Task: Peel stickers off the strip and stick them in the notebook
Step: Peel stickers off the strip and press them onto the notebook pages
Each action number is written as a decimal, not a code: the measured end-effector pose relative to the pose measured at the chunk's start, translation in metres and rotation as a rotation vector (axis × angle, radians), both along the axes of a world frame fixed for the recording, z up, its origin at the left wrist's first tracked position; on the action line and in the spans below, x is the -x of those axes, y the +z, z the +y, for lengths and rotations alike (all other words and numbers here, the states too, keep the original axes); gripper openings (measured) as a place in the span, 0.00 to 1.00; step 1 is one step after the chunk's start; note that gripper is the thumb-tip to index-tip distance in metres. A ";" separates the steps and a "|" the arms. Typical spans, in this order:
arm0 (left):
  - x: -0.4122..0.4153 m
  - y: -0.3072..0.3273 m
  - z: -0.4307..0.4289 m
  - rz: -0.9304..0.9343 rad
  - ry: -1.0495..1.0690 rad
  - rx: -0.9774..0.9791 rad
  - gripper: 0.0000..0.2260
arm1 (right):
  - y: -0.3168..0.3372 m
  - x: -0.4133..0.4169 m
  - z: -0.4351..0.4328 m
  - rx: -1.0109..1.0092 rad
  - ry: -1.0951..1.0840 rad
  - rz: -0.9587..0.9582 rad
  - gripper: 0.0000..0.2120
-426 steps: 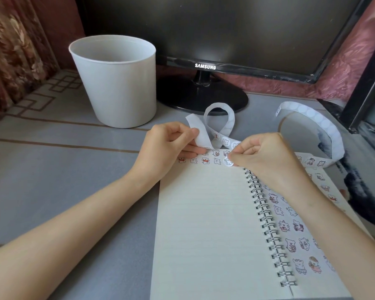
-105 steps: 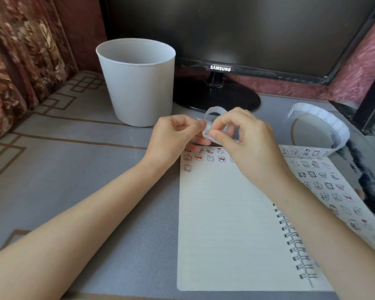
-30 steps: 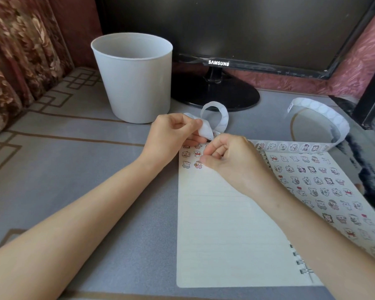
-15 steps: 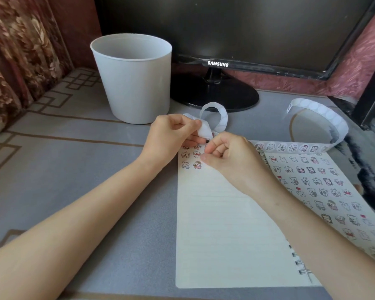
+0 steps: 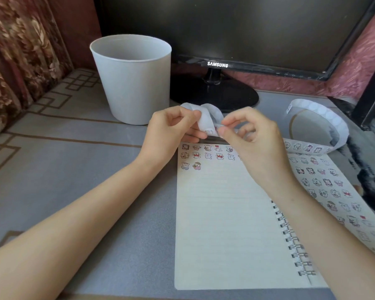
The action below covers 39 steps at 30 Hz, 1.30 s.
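A spiral notebook (image 5: 221, 224) lies open on the desk, with rows of small cartoon stickers (image 5: 196, 155) along the top of its left page and many more on the right page (image 5: 325, 185). My left hand (image 5: 171, 131) pinches the white sticker strip (image 5: 207, 124) just above the notebook's top edge. My right hand (image 5: 249, 135) pinches at the strip's edge with thumb and forefinger, right beside the left. The strip loops away to the right (image 5: 325, 113) and comes back along the notebook's top.
A white plastic bin (image 5: 131, 83) stands behind my left hand. A black Samsung monitor (image 5: 217, 64) on a round base fills the back. Patterned fabric lies at the left edge, and dark objects sit at the right edge of the grey desk mat (image 5: 74, 180).
My right hand has lifted off the left page, leaving a new sticker in the third row, and has come up to the strip held by my left hand.
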<state>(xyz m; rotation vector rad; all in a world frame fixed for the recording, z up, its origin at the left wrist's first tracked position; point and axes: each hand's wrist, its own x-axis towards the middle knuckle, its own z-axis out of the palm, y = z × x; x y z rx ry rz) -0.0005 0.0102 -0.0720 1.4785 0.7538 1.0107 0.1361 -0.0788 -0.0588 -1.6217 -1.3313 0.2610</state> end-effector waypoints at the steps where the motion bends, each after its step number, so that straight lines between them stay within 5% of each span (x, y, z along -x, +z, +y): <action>1: 0.000 0.001 -0.001 -0.006 0.000 -0.007 0.09 | 0.000 0.000 0.000 0.000 0.006 -0.031 0.04; 30: -0.001 0.000 -0.007 0.082 -0.120 -0.099 0.06 | 0.001 0.002 0.002 -0.014 0.003 -0.022 0.04; 39: -0.001 -0.003 -0.006 0.117 -0.092 -0.088 0.07 | -0.002 0.000 0.002 0.001 -0.009 -0.223 0.02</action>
